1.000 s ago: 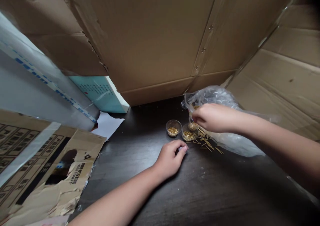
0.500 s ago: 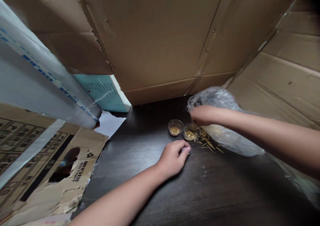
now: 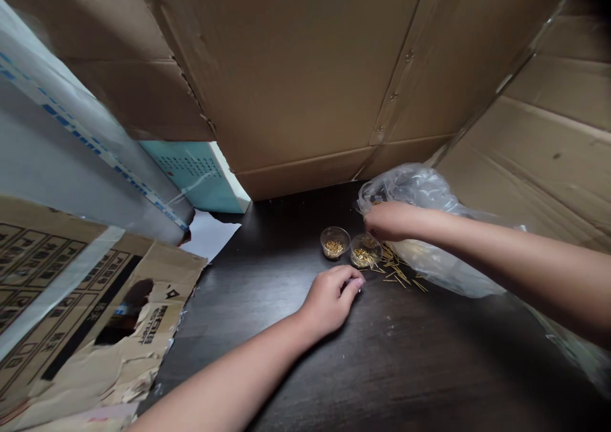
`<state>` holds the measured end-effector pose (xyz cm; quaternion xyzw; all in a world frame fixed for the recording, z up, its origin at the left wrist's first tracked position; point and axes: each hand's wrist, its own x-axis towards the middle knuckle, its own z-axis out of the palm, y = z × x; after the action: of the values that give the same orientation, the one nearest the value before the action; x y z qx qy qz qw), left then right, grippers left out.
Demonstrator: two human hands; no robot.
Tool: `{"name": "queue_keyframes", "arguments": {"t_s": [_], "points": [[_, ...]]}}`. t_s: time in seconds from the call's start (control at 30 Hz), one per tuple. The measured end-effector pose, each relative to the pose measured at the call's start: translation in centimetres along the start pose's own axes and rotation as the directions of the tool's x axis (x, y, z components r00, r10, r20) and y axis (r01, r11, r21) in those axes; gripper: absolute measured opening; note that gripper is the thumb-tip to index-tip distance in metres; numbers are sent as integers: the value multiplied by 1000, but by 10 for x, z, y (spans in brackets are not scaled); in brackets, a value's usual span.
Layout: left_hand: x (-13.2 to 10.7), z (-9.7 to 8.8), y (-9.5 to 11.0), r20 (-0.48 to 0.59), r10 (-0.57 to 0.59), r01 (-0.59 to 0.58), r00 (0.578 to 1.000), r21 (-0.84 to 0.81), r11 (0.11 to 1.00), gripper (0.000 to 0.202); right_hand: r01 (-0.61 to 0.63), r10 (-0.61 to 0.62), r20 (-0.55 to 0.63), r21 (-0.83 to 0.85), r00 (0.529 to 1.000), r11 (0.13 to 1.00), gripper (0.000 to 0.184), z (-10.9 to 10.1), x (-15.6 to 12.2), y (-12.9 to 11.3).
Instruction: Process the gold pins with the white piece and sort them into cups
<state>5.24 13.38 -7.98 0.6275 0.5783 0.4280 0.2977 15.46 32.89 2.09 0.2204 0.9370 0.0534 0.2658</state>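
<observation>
1. The left grip (image 3: 329, 301) is nearest, resting low over the dark wood worktop (image 3: 391, 362) with its fingers curled inward. Its fingertips are just beside the nearer edge of the loose pins; whether they pinch something small cannot be told.
2. The right grip (image 3: 391, 221) reaches in from the right, fingers bent downward, at the mouth of a crumpled clear plastic bag (image 3: 420, 189). It is just above and beside the right-hand cup. Its fingertips are partly hidden, so whether it is clenched on anything cannot be told.
3. Loose gold pins (image 3: 400, 273) lie scattered on the worktop between the right-hand cup and the bag, pointing in mixed directions.
4. Two small clear round cups stand side by side, almost touching, both holding gold pins: the left-hand cup (image 3: 335, 242) and the right-hand cup (image 3: 365, 250).
5. The bag lies on the worktop under the right forearm, its lower part against the scattered pins.
6. To the left, a torn printed cardboard sheet (image 3: 90, 298) lies by the worktop's edge, with a white paper scrap (image 3: 207, 236) beyond it.
7. Farther off, a blue-striped white panel (image 3: 81, 146) and a teal printed card (image 3: 193, 176) lean at the left, while large brown cardboard panels (image 3: 305, 69) wall off the back and right.
</observation>
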Motion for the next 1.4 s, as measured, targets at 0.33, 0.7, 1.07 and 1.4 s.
{"name": "queue_keyframes", "arguments": {"t_s": [0.33,0.7,1.07,1.4], "points": [[0,0,1,-3,3,-3,1000,-4,1000,17,28,-21,-217,28,976,999,15,1,-16,15],[-6,-3,11,-119,53,-67,992,-124,990,18,445,75,-909,271,410,854,14,43,-79,-43],[-8,-2,23,-92,38,-53,995,-165,985,13,572,106,-955,254,278,780,13,117,-69,-76],[-4,-1,23,-94,-143,121,985,-212,970,19,568,80,-958,228,274,791,32,132,-66,-73]]}}
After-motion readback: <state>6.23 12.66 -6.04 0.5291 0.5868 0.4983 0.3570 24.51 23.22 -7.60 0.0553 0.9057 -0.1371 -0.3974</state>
